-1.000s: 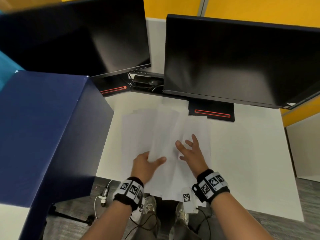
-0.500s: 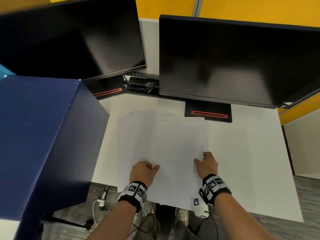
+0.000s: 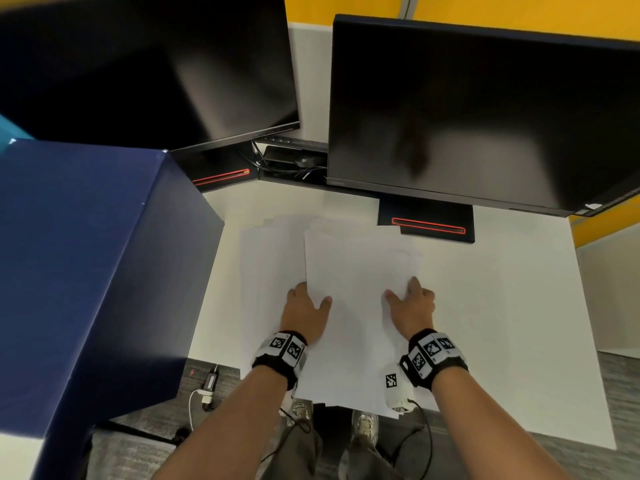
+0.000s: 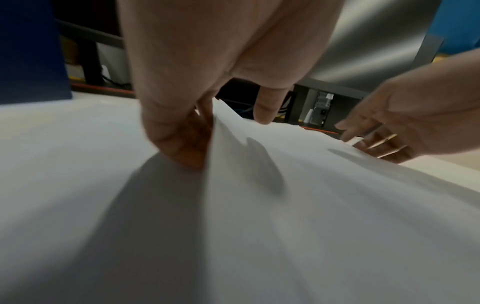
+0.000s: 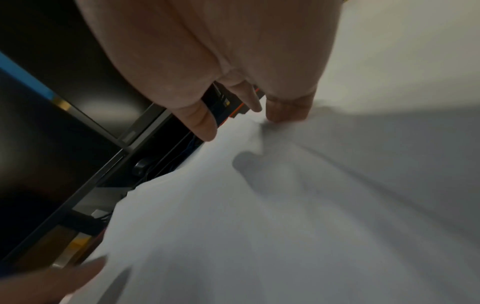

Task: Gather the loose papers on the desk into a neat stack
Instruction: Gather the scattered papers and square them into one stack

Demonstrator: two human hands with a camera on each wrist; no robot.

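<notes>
Papers (image 3: 360, 271), fanned out a second ago, now lie squared before the right monitor's stand (image 3: 427, 221) on the tabletop (image 3: 519, 323), left hand (image 3: 304, 306) and right hand (image 3: 410, 306) each pinching a side edge (more sheets remain leftward).

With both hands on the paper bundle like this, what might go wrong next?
Sheets left of the left hand still lie outside the top bundle, so they may get left behind. The bundle overhangs the desk edge; it might slide off. Left fingers lift one edge, which could crease.
</notes>
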